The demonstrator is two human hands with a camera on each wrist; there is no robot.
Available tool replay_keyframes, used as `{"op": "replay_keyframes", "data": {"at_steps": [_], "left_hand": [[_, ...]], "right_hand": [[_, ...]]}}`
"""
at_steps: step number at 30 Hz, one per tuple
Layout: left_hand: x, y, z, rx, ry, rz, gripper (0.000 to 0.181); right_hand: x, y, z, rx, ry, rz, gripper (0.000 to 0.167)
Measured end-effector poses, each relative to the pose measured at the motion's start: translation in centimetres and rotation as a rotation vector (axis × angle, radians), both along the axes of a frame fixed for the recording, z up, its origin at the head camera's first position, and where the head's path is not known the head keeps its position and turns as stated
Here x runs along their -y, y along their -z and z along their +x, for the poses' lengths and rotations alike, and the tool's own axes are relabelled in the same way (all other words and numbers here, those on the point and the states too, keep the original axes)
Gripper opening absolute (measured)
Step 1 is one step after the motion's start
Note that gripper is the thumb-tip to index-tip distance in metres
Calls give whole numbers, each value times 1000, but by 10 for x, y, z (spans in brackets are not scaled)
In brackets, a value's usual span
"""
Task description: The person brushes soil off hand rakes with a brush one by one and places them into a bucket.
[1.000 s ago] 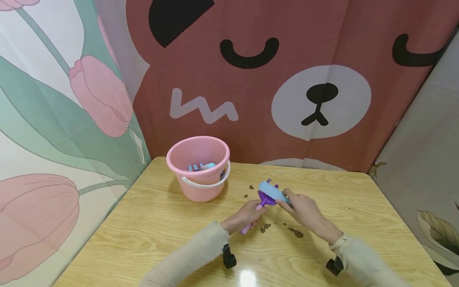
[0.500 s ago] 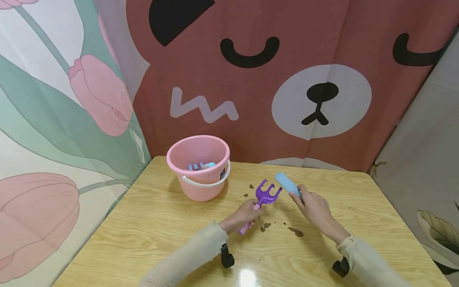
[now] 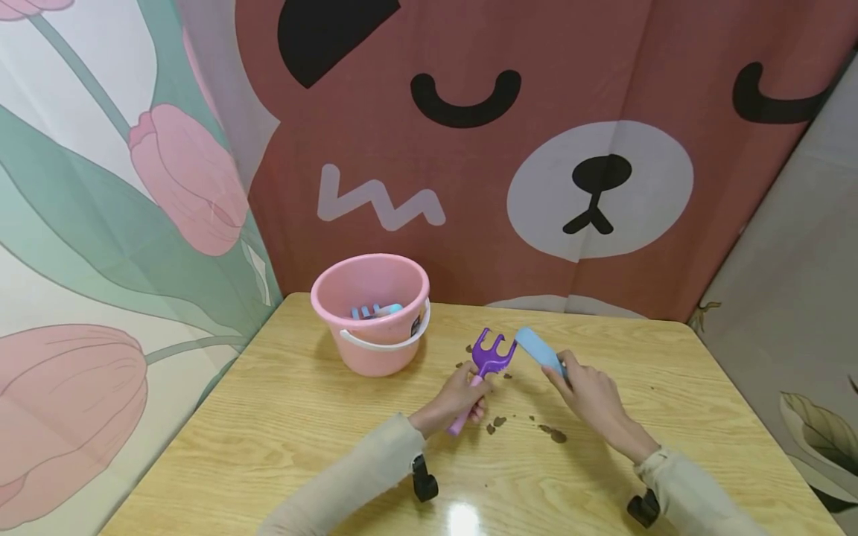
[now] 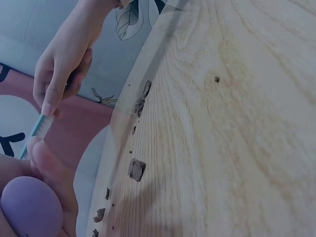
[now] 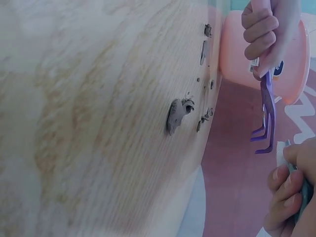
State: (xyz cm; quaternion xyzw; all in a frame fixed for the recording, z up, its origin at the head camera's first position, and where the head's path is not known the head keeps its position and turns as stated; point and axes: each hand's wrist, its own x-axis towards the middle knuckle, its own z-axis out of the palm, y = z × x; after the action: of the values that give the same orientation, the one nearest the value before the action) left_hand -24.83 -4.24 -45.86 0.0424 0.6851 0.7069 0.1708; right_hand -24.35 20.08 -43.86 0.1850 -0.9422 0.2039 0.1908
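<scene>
My left hand (image 3: 457, 398) grips the pink handle of a purple toy hand rake (image 3: 491, 360), its tines pointing away from me above the table. In the left wrist view the handle's rounded end (image 4: 32, 206) shows near that hand. My right hand (image 3: 595, 398) holds a light blue brush (image 3: 536, 348) just right of the tines; pale bristles (image 4: 44, 127) show in the left wrist view. Brush and rake look close together, and I cannot tell whether they touch. Brown clumps of dirt (image 3: 556, 434) lie on the table below the tools.
Behind and left of the rake stands a pink bucket (image 3: 371, 357) with a white handle (image 3: 378, 346) and blue tools (image 3: 385, 310) inside. More brown bits (image 3: 496, 423) are scattered over the wooden table (image 3: 268, 432). A bear-print curtain (image 3: 469, 171) hangs along the back edge.
The brush, earlier lying across the rake's tines, has moved right and off them with my right hand. The rake has since shifted slightly left and away from me.
</scene>
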Motion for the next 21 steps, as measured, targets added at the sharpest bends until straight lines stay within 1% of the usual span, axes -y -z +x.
{"op": "replay_keyframes", "data": {"at_steps": [4,9,16,21], "left_hand": [[1,1,-1,-8,-31,25,13],[1,1,-2,-20,-53,23,12],[1,3,-3,-46,-50,-18,10],[1,4,-3,-47,-35,-3,13]], "right_hand": [[0,1,1,-16,-8,-6,32],[0,2,1,-22,-11,-21,32],[0,4,1,-18,-9,-18,31],[0,5,2,4,-10,-19,33]]}}
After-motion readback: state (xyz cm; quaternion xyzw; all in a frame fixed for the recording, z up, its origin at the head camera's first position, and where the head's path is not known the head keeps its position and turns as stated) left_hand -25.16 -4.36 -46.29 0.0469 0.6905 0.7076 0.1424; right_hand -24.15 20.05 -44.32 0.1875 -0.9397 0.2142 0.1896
